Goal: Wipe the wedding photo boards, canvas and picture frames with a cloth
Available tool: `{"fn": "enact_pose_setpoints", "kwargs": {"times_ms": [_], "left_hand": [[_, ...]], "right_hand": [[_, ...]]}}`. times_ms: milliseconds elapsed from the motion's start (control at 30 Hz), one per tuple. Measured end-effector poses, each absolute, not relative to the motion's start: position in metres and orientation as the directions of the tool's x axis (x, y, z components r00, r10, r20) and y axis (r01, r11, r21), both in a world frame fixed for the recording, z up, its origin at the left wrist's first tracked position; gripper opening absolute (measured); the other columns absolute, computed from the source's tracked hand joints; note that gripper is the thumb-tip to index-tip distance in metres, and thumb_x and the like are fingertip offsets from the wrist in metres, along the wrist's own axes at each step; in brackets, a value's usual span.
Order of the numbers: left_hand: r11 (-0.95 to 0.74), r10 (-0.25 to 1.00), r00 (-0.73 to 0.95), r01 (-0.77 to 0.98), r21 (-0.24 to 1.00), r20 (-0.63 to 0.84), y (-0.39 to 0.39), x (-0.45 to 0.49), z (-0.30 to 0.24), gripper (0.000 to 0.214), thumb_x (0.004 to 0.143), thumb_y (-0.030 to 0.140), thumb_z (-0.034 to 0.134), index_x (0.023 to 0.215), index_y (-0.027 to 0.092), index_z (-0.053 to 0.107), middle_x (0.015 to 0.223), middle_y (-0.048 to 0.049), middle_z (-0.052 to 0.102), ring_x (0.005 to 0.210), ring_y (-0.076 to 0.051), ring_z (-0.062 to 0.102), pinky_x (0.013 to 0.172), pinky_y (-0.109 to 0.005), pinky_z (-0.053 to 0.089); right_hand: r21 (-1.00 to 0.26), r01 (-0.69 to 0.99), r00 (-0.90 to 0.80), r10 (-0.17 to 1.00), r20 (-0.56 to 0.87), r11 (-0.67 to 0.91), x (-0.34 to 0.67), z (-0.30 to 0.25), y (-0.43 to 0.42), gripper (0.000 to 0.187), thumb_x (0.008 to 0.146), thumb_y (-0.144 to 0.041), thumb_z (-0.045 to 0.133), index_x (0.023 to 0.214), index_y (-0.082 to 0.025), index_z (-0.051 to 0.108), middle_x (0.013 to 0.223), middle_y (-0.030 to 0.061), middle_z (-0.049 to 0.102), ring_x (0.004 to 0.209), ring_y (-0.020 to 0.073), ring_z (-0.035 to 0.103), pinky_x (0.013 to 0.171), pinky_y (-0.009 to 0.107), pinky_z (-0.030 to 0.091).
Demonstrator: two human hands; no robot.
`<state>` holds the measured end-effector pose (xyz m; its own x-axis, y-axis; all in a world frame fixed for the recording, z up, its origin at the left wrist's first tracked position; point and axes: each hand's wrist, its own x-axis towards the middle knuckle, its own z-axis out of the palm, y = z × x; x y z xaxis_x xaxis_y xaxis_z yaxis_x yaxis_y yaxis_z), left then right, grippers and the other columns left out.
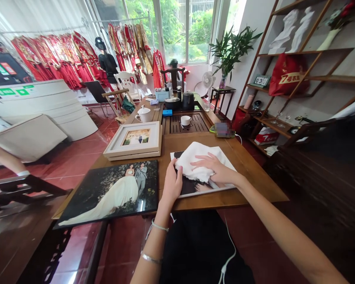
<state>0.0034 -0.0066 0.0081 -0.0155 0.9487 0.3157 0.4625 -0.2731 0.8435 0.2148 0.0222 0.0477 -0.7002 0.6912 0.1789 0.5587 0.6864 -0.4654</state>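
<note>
A white cloth [199,159] lies on a dark photo print [192,186] near the front edge of the wooden table [248,173]. My right hand [215,169] lies flat on the cloth, fingers stretched out and pressing it down. My left hand [172,185] rests on the print's left edge, holding it steady with fingers curled over it. A large wedding photo panel [112,191] lies to the left, and a stack of white picture frames [134,140] sits behind it.
A tea tray with a white teapot [144,113], cup [185,120] and kettles [182,101] fills the far table. A phone [224,130] lies at right. Shelves stand right, red garments hang at back left, and a wooden chair arm [26,189] is at left.
</note>
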Motion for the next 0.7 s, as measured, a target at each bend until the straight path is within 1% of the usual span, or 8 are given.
{"fn": "enact_pose_setpoints", "kwargs": {"times_ms": [67,167,300,400,500,567,700], "left_hand": [[-0.287,0.946,-0.004,0.457,0.842,0.325,-0.006,0.003,0.008,0.045,0.095,0.039,0.035,0.131,0.012,0.04,0.139,-0.0188,0.047,0.133,-0.025,0.042,0.112,-0.044,0.029],[-0.309,0.94,0.003,0.434,0.846,0.341,-0.006,0.003,0.009,0.045,0.096,0.041,0.031,0.128,0.012,0.044,0.133,-0.0175,0.053,0.129,-0.024,0.047,0.11,-0.042,0.031],[-0.276,0.944,-0.049,0.424,0.863,0.326,-0.005,0.003,0.009,0.043,0.097,0.04,0.026,0.124,0.014,0.048,0.131,-0.0154,0.056,0.126,-0.022,0.049,0.109,-0.04,0.034],[-0.279,0.944,-0.039,0.441,0.853,0.329,-0.004,0.002,0.007,0.039,0.097,0.035,0.029,0.125,0.016,0.047,0.131,-0.0144,0.056,0.127,-0.022,0.049,0.11,-0.041,0.033],[-0.297,0.938,-0.013,0.483,0.824,0.346,-0.003,0.001,0.006,0.036,0.094,0.03,0.038,0.125,0.015,0.045,0.132,-0.0154,0.055,0.127,-0.023,0.048,0.11,-0.043,0.033],[-0.31,0.934,0.006,0.506,0.805,0.356,-0.002,0.0,0.004,0.036,0.091,0.025,0.042,0.125,0.014,0.045,0.132,-0.0162,0.055,0.127,-0.024,0.049,0.11,-0.043,0.033],[-0.34,0.924,0.019,0.501,0.796,0.383,0.001,-0.002,0.0,0.039,0.086,0.015,0.044,0.125,0.016,0.045,0.131,-0.0143,0.056,0.126,-0.023,0.05,0.11,-0.043,0.034]], "right_hand": [[-0.468,0.528,-0.733,0.658,0.17,0.709,0.212,0.05,0.011,0.076,0.054,-0.004,0.044,0.124,-0.031,0.059,0.137,0.0,0.055,0.137,0.0262,0.031,0.111,0.059,0.005],[-0.481,0.506,-0.746,0.643,0.173,0.716,0.212,0.05,-0.006,0.072,0.057,-0.003,0.045,0.122,-0.032,0.06,0.136,-0.0003,0.055,0.138,0.0253,0.031,0.111,0.058,0.003],[-0.53,0.475,-0.747,0.64,0.179,0.702,0.226,0.049,-0.029,0.061,0.068,-0.005,0.047,0.119,-0.033,0.062,0.134,-0.0005,0.057,0.137,0.024,0.032,0.113,0.056,0.003],[-0.578,0.468,-0.745,0.65,0.15,0.669,0.246,0.05,-0.043,0.049,0.076,-0.011,0.05,0.117,-0.034,0.063,0.132,-0.0004,0.059,0.137,0.0248,0.034,0.113,0.056,0.002],[-0.599,0.519,-0.71,0.698,0.095,0.61,0.27,0.051,-0.049,0.038,0.082,-0.018,0.052,0.114,-0.034,0.066,0.133,-0.0007,0.058,0.137,0.0255,0.033,0.114,0.056,0.003],[-0.597,0.562,-0.665,0.742,0.085,0.572,0.285,0.049,-0.044,0.038,0.083,-0.021,0.051,0.115,-0.035,0.065,0.134,-0.001,0.057,0.137,0.0256,0.032,0.114,0.056,0.003],[-0.578,0.637,-0.527,0.835,0.157,0.51,0.296,0.039,-0.008,0.051,0.077,-0.017,0.047,0.123,-0.032,0.061,0.137,0.0009,0.054,0.138,0.0258,0.031,0.114,0.057,0.007]]}}
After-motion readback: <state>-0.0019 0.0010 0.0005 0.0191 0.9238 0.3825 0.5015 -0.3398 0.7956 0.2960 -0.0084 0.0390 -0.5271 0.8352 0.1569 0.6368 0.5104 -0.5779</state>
